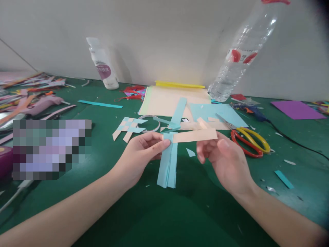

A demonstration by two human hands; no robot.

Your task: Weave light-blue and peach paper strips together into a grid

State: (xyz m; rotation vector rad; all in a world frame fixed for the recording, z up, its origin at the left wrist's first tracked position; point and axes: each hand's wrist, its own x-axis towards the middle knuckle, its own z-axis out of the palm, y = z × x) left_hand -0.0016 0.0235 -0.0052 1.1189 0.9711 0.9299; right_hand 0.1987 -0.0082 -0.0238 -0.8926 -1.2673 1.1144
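Light-blue paper strips (pixel 168 164) hang down from my left hand (pixel 145 147), whose thumb and fingers pinch them near the top. A cream paper strip (pixel 195 136) crosses them there and reaches out to the right. At that strip's free end is my right hand (pixel 223 161), its thumb and fingers apart; whether a fingertip touches the strip I cannot tell. Behind my left hand lies a woven blue-and-cream paper piece (pixel 130 126), next to a roll of clear tape (pixel 151 120). Another blue strip (pixel 178 111) lies beyond the hands.
Scissors (pixel 246 139) with red and yellow handles lie right of my right hand. Cream sheets (pixel 169 97) and a blue sheet (pixel 218 113) lie behind. A large clear bottle (pixel 239 58) and a white bottle (pixel 102 65) stand by the wall. A pink glue gun (pixel 43 104) lies left among paper scraps.
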